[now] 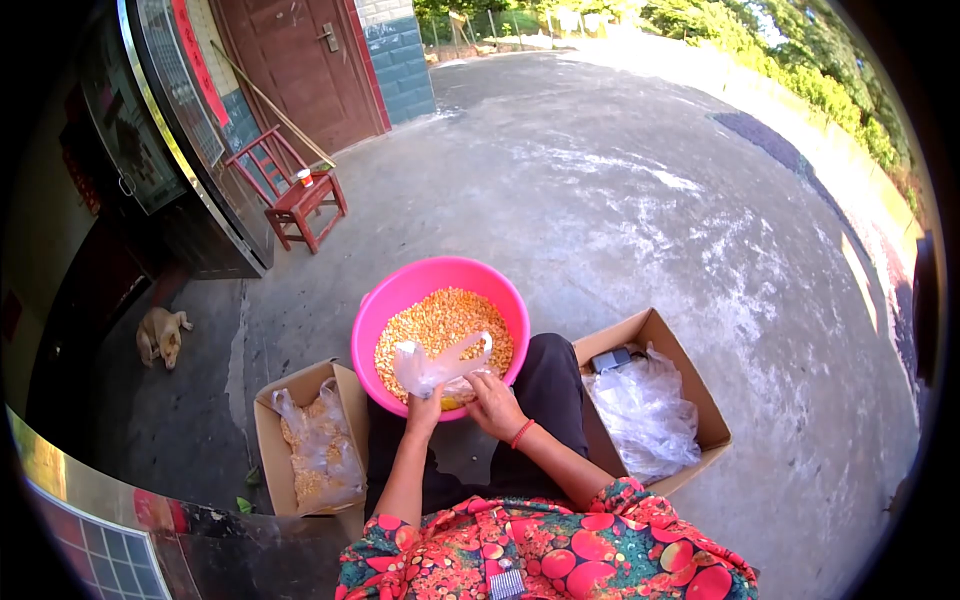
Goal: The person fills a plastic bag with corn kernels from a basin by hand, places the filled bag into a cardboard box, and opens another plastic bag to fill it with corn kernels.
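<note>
Plastic bag (420, 368), one, thin and translucent, its loose handle loops spread; located above the near part of the pink basin (440, 265), over the corn kernels (440, 312). Left hand (424, 408): closed on the bag's near side, at the basin's near rim. Right hand (493, 408): bent fingers against the bag's right side; whether they pinch cannot be told. Handling, as judged: film limp, light and slippery, easily torn; yellow at its base suggests some kernels, hence loose, shifting weight low down. Best hold: gathered neck or both loops, palm under the base. Adjacent: filled-bag carton (272, 465), left of the basin; loose-film carton (714, 432), right of it.
</note>
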The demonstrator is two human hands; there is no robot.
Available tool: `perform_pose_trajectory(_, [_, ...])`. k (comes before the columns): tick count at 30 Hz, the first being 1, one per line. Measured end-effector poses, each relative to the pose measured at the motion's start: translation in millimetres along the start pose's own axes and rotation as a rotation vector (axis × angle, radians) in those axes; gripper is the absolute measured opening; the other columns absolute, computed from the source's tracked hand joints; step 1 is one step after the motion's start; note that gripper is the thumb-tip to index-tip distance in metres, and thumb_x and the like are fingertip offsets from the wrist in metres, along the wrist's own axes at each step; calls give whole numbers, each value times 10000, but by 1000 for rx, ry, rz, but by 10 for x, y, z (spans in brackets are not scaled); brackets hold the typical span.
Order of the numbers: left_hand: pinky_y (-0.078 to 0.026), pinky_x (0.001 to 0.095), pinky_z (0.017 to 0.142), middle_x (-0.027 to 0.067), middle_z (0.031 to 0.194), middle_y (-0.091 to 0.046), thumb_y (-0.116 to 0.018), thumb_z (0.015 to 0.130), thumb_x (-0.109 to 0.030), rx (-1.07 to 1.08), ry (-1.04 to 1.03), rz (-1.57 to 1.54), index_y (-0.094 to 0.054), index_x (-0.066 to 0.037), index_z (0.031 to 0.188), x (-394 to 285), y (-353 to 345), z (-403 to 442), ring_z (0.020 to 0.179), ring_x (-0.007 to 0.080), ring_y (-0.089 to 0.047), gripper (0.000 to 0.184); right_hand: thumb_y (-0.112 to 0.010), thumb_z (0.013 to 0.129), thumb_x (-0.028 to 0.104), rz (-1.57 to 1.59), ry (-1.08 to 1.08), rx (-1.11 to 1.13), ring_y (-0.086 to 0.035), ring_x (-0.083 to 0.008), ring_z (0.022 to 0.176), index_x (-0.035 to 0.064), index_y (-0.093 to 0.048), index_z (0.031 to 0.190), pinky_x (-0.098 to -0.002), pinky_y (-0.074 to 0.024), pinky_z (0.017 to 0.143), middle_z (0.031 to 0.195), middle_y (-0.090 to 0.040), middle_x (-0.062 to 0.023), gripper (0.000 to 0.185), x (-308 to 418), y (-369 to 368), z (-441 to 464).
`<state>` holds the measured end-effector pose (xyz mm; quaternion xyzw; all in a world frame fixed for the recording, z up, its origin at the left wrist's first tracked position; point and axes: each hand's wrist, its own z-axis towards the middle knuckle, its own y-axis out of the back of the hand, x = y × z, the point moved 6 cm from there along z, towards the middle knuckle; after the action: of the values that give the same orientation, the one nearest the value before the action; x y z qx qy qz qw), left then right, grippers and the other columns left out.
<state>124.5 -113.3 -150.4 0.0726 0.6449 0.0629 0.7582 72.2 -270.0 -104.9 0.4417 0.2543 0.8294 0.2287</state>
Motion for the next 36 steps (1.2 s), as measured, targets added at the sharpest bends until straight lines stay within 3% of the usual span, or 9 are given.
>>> perform_pose_trajectory(4, [-438,330,840,127,1030,-614,-559,840,-58,-22,-51,-97,-543,45,1086,124,4,27,959,208,-574,268,-607,729,92,-14,-3,1,-446,-363,1152,-16,-409,1260,-416,-367,973,1198,-477,-204,577,-21,-22,-14])
perform_pose_trajectory(12, [-396,345,908,143,1131,-566,-501,911,-208,-304,84,-249,-505,66,1164,-61,87,24,1040,236,-529,374,-635,743,127,54,-37,-15,-368,-378,1232,-45,-309,1334,-414,-298,1041,1304,-385,-241,696,-13,15,15])
perform_pose_trajectory(22, [-402,368,895,156,1109,-576,-483,917,-152,-163,-39,-83,-521,60,1137,-811,40,29,1036,255,-534,308,-729,698,301,3,-69,-95,-300,-360,1297,-4,-251,1386,-418,-250,1068,1370,-324,-234,892,163,368,138])
perform_pose_trajectory(25, [-408,376,895,171,1092,-581,-466,921,-102,-41,-203,-136,-524,60,1108,-1485,-157,-243,1040,267,-537,254,-742,677,330,22,-29,-72,-298,-365,1295,15,-300,1372,-447,-225,1069,1361,-345,-222,882,318,439,206])
perform_pose_trajectory(28, [-431,368,870,175,1064,-594,-486,869,-53,55,-518,230,-533,38,1111,-1609,-353,-404,1021,273,-555,263,-748,648,333,-29,174,31,-410,-332,1214,21,-453,1255,-434,-313,1002,1241,-486,-190,743,480,435,240])
perform_pose_trajectory(31, [-438,369,866,181,1053,-598,-494,818,-22,130,-400,59,-545,27,1100,-1625,-466,-464,1025,287,-558,290,-705,681,176,335,181,49,-524,-337,1054,51,-556,1123,-415,-394,925,1107,-567,-172,483,589,471,232])
perform_pose_trajectory(34, [-359,398,980,180,1014,-603,-544,814,-52,213,-304,-141,-559,20,1076,-1535,-466,-477,1058,333,-528,272,-673,718,135,428,161,158,-504,-301,1086,59,-549,1136,-402,-374,949,1129,-557,-150,442,250,35,80])
perform_pose_trajectory(35, [-359,398,980,180,1014,-603,-544,814,-52,209,-298,-142,-559,20,1076,-1536,-441,-482,1058,333,-528,272,-570,854,194,405,130,292,-410,-250,1209,43,-456,1264,-375,-275,1044,1265,-481,-113,451,91,-162,13])
perform_pose_trajectory(36, [-342,411,1003,179,1018,-601,-564,767,-54,212,-441,87,-557,18,1076,-1637,-431,-499,1065,345,-525,317,-570,854,194,406,128,296,-410,-250,1209,43,-456,1264,-375,-275,1044,1265,-481,-113,451,-66,-296,-43])
